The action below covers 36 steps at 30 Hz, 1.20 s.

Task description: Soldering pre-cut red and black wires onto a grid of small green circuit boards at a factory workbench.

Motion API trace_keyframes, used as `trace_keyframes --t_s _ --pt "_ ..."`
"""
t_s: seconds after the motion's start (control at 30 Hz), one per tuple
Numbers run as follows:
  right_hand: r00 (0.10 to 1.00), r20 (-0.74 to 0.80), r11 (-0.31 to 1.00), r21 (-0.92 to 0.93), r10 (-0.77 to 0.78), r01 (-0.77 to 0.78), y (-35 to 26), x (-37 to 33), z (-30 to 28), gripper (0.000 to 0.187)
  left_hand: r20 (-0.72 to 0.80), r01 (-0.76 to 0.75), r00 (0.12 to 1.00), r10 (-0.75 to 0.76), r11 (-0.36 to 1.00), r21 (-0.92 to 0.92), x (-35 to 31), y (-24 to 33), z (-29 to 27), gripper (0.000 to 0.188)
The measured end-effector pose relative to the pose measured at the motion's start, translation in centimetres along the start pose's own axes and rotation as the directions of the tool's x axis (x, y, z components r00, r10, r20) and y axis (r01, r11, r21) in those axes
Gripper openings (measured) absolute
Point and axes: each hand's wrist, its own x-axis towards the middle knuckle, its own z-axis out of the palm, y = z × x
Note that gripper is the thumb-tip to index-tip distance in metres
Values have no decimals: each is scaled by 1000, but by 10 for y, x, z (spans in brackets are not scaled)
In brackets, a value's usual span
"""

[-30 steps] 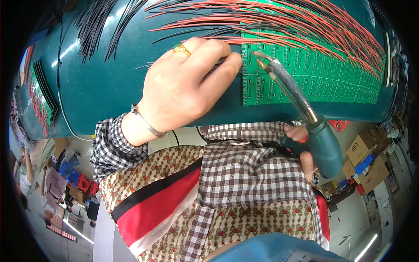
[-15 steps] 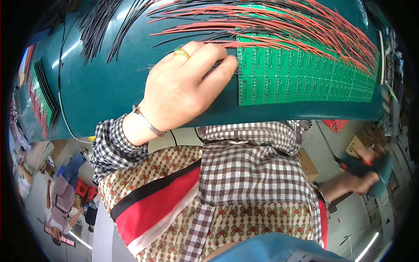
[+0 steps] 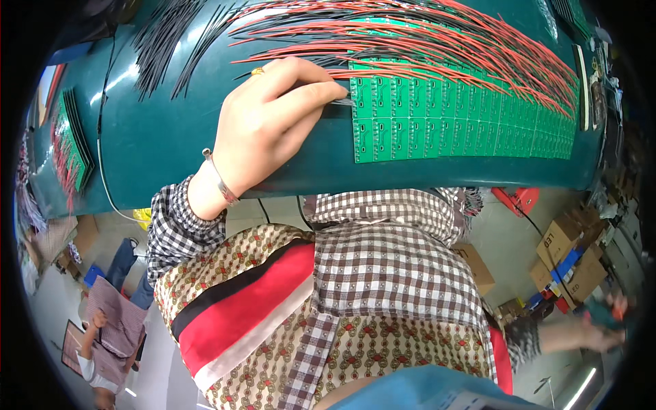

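Note:
Beside the left edge of a green circuit board panel (image 3: 396, 140), my left hand (image 3: 270, 119) is closed in a pinch. A thin greyish piece shows at its fingertips, touching or close to the board edge; its kind I cannot make out. Red and black wires (image 3: 437, 51) lie in rows across the panel's upper part, their loose ends reaching left above my hand. Far out at the lower right, my right hand (image 3: 603, 336) grips a dark green corded hand tool (image 3: 601, 313) with a red part. Motion and the picture's dark rim blur both.
Loose black wires (image 3: 167, 44) lie at the table's far left. Stacked green boards with red wires (image 3: 72, 140) stand at the left edge, near a black cable (image 3: 101, 123). Cardboard boxes (image 3: 570, 253) and a red object (image 3: 517, 200) are beyond the table. Another person (image 3: 113, 321) is at lower left.
My right hand has swung outward and down to the right with the green tool. My left hand has shifted slightly left, uncovering the thin greyish piece at its fingertips.

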Motion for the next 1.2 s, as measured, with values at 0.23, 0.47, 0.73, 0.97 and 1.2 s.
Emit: trace_keyframes --t_s 0.23,0.47,0.73,0.97,1.2 --pt "908 -328 958 -31 259 -284 279 -4 171 87 -61 -148 986 155 984 101 21 19 1 33" --pt "919 -181 900 -205 351 -384 295 -28 228 92 3 -109 994 110 984 139 17 14 22 36" --pt "906 -131 860 -287 402 -423 275 -16 251 73 -46 -151 987 155 985 86 18 10 22 36" --pt "886 91 839 -380 454 -390 270 -5 235 67 -24 -143 989 144 989 49 21 11 19 36" --pt "902 48 852 -354 430 -387 271 -8 241 52 -17 -136 990 137 990 31 24 13 20 36"
